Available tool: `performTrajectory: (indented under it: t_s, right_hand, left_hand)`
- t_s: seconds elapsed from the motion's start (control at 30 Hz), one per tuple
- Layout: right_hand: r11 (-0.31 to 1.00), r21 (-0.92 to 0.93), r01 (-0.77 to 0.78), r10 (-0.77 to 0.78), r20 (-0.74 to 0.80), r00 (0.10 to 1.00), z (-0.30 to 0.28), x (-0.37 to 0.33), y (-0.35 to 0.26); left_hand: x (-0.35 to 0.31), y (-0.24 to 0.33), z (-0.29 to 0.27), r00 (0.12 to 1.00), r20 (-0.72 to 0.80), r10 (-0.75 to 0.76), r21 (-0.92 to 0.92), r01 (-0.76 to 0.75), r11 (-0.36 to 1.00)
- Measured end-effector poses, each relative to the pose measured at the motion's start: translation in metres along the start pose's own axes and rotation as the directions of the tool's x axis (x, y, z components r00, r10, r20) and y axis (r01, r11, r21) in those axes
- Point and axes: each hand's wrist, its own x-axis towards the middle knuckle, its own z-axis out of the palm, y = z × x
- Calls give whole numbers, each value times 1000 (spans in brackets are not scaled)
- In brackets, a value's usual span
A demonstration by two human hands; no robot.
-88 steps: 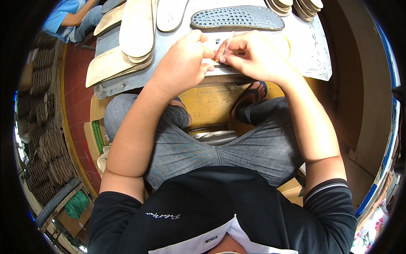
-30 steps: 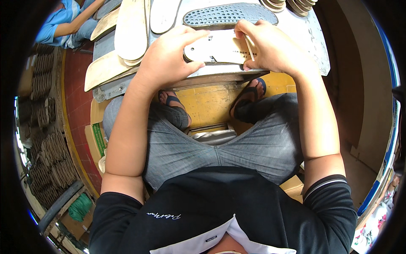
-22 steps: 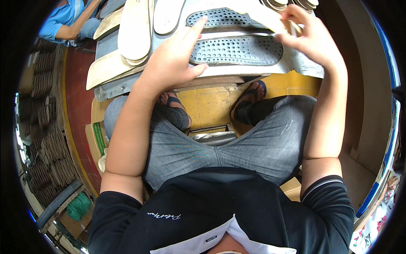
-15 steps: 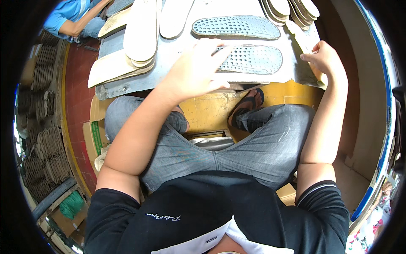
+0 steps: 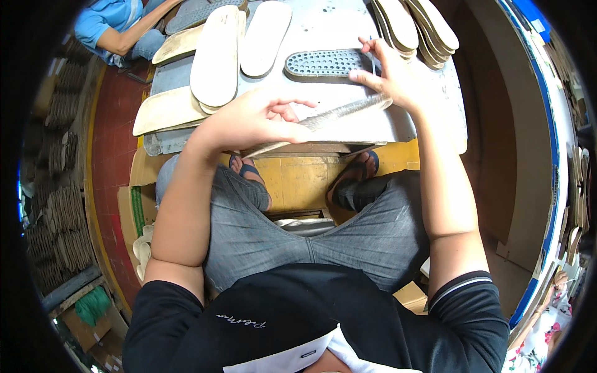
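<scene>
My left hand (image 5: pixel 264 118) has its fingers curled around a thin insole (image 5: pixel 345 114), held tilted and almost edge-on over the table's front edge. The far right end of that insole reaches the heel of my right hand (image 5: pixel 385 74). A slim blue-and-white pen-like stick (image 5: pixel 373 59) stands among my right fingers, with the thumb and forefinger bent around it; its exact kind is not clear. Behind my hands lies a grey-blue insole (image 5: pixel 320 64) dotted with round holes, partly covered by my right hand.
Pale insoles (image 5: pixel 214 59) lie overlapped at the table's left, beside a single pale one (image 5: pixel 266 38). More stacks (image 5: pixel 432 31) stand at the back right. A co-worker's arm (image 5: pixel 134 37) shows at the upper left. My knees are under the grey table (image 5: pixel 177 144).
The near perforated insole no longer lies on the table; an insole is now lifted in my left hand. My right hand has moved inward from the table's right edge.
</scene>
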Motion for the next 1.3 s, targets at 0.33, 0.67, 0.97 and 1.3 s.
performTrajectory:
  t_s: [0.33, 0.67, 0.97, 1.3]
  right_hand:
    - [920, -392, 14, -44, -67, 997, -11, -9, -38]
    - [822, 556, -123, 264, -180, 948, 3, -49, -94]
    - [845, 533, 50, 98, -246, 964, 74, -56, -98]
    - [698, 688, 199, -86, -195, 977, 7, -57, -106]
  left_hand:
    - [6, -60, -15, 770, -498, 400, -702, -628, 335]
    - [48, 0, 71, 770, -636, 51, -705, -607, 367]
    - [65, -9, 90, 574, -818, -39, -537, -738, 408]
    - [-168, 0, 80, 161, -981, -110, -193, -734, 651]
